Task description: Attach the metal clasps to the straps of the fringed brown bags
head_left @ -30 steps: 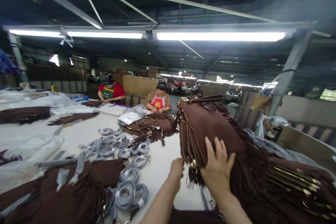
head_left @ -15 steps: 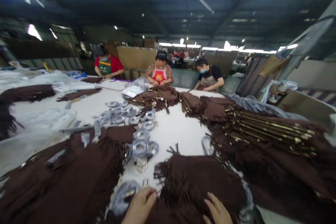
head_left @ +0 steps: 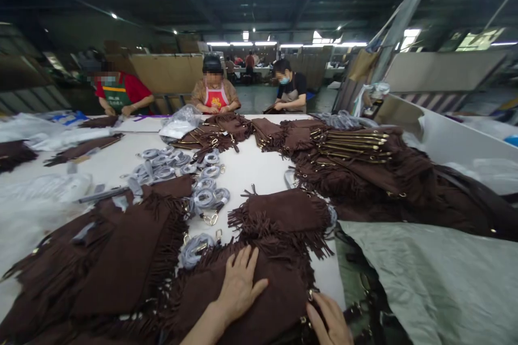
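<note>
A brown fringed bag lies in front of me at the near edge of the white table. My left hand rests flat on top of it, fingers outstretched and thumb apart. At the bag's right edge, my right hand has its fingers bent in around the border, by a small gold ring. Just beyond is another brown fringed bag. A coiled strap in grey wrapping with gold clips sits left of the near bag.
Brown fringed bags are heaped on the left, more with gold zips on the right. Wrapped coiled straps line the middle. A pale green sheet covers the near right. Several people work across the white table.
The view has swung right. Both hands now touch a brown bag lying closer to me; the left has flattened onto it, the right has come to its edge. A pale green sheet now shows.
</note>
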The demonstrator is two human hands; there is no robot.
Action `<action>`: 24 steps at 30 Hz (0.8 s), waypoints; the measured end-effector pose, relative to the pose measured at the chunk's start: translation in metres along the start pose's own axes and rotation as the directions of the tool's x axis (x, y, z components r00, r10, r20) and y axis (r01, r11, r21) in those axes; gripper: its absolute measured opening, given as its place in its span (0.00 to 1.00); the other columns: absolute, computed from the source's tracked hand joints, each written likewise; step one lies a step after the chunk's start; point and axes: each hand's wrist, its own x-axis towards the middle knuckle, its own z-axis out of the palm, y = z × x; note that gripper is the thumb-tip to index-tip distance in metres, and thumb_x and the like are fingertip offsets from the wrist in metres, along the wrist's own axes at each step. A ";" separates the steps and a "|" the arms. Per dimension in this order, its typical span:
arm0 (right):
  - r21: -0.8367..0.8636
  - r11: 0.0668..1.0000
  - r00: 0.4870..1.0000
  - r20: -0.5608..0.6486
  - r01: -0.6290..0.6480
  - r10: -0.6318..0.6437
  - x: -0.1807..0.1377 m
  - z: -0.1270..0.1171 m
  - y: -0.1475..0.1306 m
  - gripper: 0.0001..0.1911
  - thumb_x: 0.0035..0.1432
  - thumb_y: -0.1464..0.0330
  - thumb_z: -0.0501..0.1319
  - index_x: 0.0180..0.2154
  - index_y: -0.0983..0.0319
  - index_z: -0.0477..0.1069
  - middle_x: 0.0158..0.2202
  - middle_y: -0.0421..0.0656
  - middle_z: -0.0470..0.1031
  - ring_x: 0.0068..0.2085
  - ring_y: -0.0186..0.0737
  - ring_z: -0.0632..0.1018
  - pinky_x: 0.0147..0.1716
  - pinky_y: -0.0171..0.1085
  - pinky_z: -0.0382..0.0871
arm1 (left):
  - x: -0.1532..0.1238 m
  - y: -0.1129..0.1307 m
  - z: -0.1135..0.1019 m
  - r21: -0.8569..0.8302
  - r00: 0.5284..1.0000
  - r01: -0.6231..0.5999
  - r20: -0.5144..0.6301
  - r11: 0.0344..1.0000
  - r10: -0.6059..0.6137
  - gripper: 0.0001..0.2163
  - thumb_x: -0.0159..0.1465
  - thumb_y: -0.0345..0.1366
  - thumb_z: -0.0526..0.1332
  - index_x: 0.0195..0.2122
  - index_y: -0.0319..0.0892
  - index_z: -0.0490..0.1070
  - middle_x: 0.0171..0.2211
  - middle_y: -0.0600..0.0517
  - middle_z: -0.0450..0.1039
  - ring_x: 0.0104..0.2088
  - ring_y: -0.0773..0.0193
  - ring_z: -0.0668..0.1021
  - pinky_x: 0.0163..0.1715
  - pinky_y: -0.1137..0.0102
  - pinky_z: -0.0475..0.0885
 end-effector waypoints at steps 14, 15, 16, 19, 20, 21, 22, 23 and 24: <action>0.043 0.991 0.974 0.196 -0.125 0.114 0.014 -0.012 -0.051 0.23 0.37 0.71 0.58 0.41 0.62 0.63 0.39 0.45 0.66 0.40 0.43 0.70 0.39 0.39 0.65 | -0.039 0.029 0.000 -0.084 0.977 -0.140 0.152 0.987 0.152 0.24 0.59 0.31 0.54 0.58 0.42 0.53 0.58 0.39 0.53 0.56 0.53 0.62 0.52 0.61 0.61; -0.012 0.997 0.982 0.173 -0.080 0.081 0.015 -0.013 -0.052 0.20 0.39 0.70 0.57 0.39 0.62 0.63 0.38 0.45 0.66 0.41 0.43 0.70 0.40 0.39 0.64 | -0.037 0.027 -0.006 -0.122 0.976 -0.129 0.162 0.984 0.148 0.22 0.60 0.31 0.53 0.57 0.42 0.56 0.57 0.40 0.55 0.55 0.55 0.64 0.51 0.62 0.62; -0.061 0.998 0.986 0.159 -0.035 0.044 0.016 -0.014 -0.054 0.17 0.41 0.70 0.57 0.38 0.61 0.63 0.37 0.45 0.66 0.42 0.43 0.69 0.40 0.39 0.63 | -0.036 0.025 -0.012 -0.160 0.977 -0.112 0.164 0.981 0.139 0.21 0.60 0.32 0.52 0.55 0.41 0.58 0.56 0.41 0.58 0.54 0.56 0.66 0.51 0.63 0.62; -0.196 0.975 0.982 0.177 0.105 -0.070 0.020 -0.020 -0.062 0.08 0.43 0.71 0.54 0.31 0.59 0.61 0.33 0.42 0.66 0.38 0.42 0.69 0.37 0.38 0.63 | -0.037 0.021 -0.024 -0.244 0.988 -0.042 0.132 0.969 0.076 0.18 0.60 0.35 0.52 0.52 0.45 0.63 0.51 0.48 0.67 0.49 0.58 0.70 0.49 0.63 0.64; -0.230 0.962 0.978 0.181 0.145 -0.104 0.020 -0.022 -0.064 0.07 0.42 0.72 0.53 0.29 0.59 0.61 0.31 0.41 0.66 0.37 0.41 0.69 0.35 0.37 0.62 | -0.039 0.019 -0.025 -0.256 0.992 -0.018 0.113 0.966 0.049 0.17 0.60 0.36 0.52 0.51 0.46 0.64 0.49 0.50 0.69 0.47 0.59 0.71 0.48 0.64 0.64; -0.256 0.949 0.974 0.176 0.185 -0.142 0.020 -0.025 -0.065 0.07 0.42 0.74 0.53 0.28 0.59 0.60 0.30 0.40 0.66 0.35 0.41 0.68 0.34 0.37 0.61 | -0.041 0.018 -0.024 -0.262 0.995 -0.003 0.094 0.965 0.028 0.17 0.59 0.36 0.52 0.50 0.47 0.64 0.48 0.51 0.70 0.46 0.60 0.72 0.47 0.64 0.65; -0.278 0.933 0.968 0.166 0.227 -0.186 0.019 -0.027 -0.065 0.08 0.42 0.75 0.52 0.28 0.59 0.60 0.29 0.39 0.66 0.35 0.40 0.68 0.33 0.37 0.60 | -0.044 0.017 -0.022 -0.261 0.997 0.000 0.075 0.965 0.020 0.17 0.59 0.36 0.52 0.50 0.47 0.65 0.47 0.52 0.71 0.45 0.60 0.73 0.47 0.65 0.66; -0.296 0.916 0.960 0.152 0.272 -0.236 0.018 -0.029 -0.063 0.09 0.42 0.77 0.51 0.28 0.59 0.60 0.29 0.39 0.66 0.34 0.40 0.68 0.33 0.37 0.59 | -0.046 0.016 -0.018 -0.254 0.998 -0.005 0.054 0.967 0.019 0.17 0.59 0.35 0.52 0.50 0.48 0.65 0.47 0.52 0.71 0.45 0.60 0.73 0.47 0.65 0.66; -0.311 0.897 0.948 0.139 0.315 -0.285 0.016 -0.031 -0.060 0.10 0.43 0.78 0.51 0.28 0.58 0.60 0.29 0.39 0.66 0.34 0.40 0.68 0.34 0.37 0.59 | -0.048 0.016 -0.014 -0.242 0.999 -0.017 0.038 0.970 0.027 0.17 0.58 0.34 0.52 0.50 0.47 0.64 0.48 0.52 0.70 0.46 0.61 0.72 0.47 0.66 0.66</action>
